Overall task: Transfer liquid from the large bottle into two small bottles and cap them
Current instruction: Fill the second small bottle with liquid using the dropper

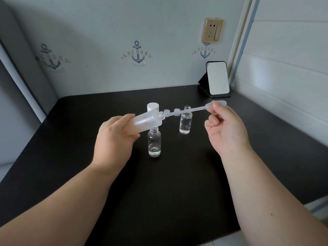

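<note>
Above the black tabletop [177, 174], the left hand [113, 139] grips a frosted plastic large bottle [143, 124], tilted, mouth pointing right. The right hand [225, 128] pinches a translucent plastic pipette [191, 110] by its bulb, tip at that mouth. Two clear glass small bottles stand uncapped: one near [154, 142], one farther right [185, 122].

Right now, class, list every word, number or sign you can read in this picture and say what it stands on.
"ANCHORS" with an anchor sign: wallpaper, middle print.
"ANCHORS": wallpaper, left print, dim in shadow.
"ANCHORS": wallpaper, right print, partly hidden by the wall socket.
Orange marks on the large bottle held by the left hand: too blurred to read.
</note>
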`<state>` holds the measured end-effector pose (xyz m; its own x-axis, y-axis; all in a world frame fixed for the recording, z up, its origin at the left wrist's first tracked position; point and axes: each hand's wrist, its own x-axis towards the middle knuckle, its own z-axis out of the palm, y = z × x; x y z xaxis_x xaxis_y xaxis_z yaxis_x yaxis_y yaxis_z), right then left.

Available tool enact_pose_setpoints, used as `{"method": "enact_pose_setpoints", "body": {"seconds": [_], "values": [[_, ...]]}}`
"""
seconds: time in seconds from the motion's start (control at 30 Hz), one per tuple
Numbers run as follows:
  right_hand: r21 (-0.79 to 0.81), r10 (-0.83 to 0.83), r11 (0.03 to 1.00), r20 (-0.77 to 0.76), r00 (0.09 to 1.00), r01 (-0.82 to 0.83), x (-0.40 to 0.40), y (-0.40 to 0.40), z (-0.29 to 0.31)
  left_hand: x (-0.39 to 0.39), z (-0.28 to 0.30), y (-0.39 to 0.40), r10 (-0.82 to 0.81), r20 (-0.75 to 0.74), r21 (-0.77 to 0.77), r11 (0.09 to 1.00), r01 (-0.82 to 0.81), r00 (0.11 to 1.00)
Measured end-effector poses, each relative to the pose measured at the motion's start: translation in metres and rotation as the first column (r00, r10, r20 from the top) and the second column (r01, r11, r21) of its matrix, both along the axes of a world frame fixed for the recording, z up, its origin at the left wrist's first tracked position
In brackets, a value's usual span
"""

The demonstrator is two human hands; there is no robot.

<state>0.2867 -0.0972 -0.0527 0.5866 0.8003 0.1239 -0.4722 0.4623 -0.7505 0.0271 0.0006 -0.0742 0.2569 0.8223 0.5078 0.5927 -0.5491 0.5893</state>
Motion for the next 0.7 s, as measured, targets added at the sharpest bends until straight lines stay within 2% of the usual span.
{"method": "enact_pose_setpoints", "body": {"seconds": [0.17,0.37,0.7], "values": [[-0.020,0.058,0.998,0.121,0.991,-0.056,-0.004,0.000,-0.002,0.002,-0.001,-0.001,-0.003,-0.021,0.020,1.000,0.004,1.000],[-0.075,0.054,0.997,0.260,0.964,-0.036,-0.012,0.002,-0.003,0.004,-0.002,0.000,-0.019,-0.015,0.022,1.000,0.020,1.000],[-0.116,0.137,0.988,0.393,0.909,-0.099,-0.021,0.003,-0.005,0.005,-0.001,-0.001,-0.019,-0.036,0.016,1.000,0.019,0.999]]}}
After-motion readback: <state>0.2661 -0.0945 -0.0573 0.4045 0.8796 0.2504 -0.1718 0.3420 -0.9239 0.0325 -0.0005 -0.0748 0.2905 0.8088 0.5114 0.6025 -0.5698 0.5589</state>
